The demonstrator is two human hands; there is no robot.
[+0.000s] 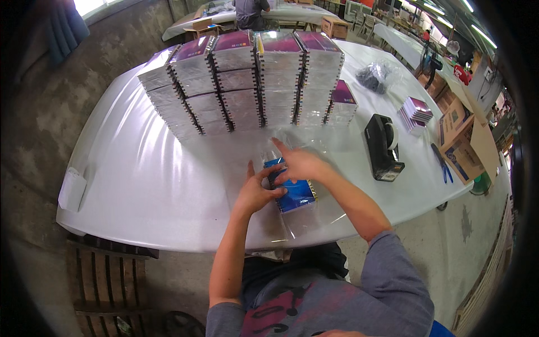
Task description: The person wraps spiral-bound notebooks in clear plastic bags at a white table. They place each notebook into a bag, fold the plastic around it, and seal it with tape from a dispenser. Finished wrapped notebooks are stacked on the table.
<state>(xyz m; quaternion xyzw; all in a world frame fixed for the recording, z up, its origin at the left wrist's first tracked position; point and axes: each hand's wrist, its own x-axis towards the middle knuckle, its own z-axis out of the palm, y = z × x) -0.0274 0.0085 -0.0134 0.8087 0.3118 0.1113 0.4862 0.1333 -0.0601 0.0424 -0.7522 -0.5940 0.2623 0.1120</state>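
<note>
A small stack of blue-covered spiral notebooks (298, 196) lies in front of me on clear plastic film (300, 223), near the table's front edge. From the left, my left hand (256, 194) rests on it with the fingers spread, the thumb on the blue cover and the index finger pointing away from me. My right hand (303, 165) reaches over the far end of the notebooks. Its index finger is stretched out onto the film beyond, and the other fingers are partly bent over the cover. Neither hand is closed around anything.
Tall rows of film-wrapped notebooks (241, 84) stand across the far side. To the right are a black tape dispenser (383, 149), blue-handled pliers (443, 165), small stacked booklets (415, 112), crumpled plastic (377, 77) and an open cardboard box (466, 132). A white block (72, 190) sits at the left edge.
</note>
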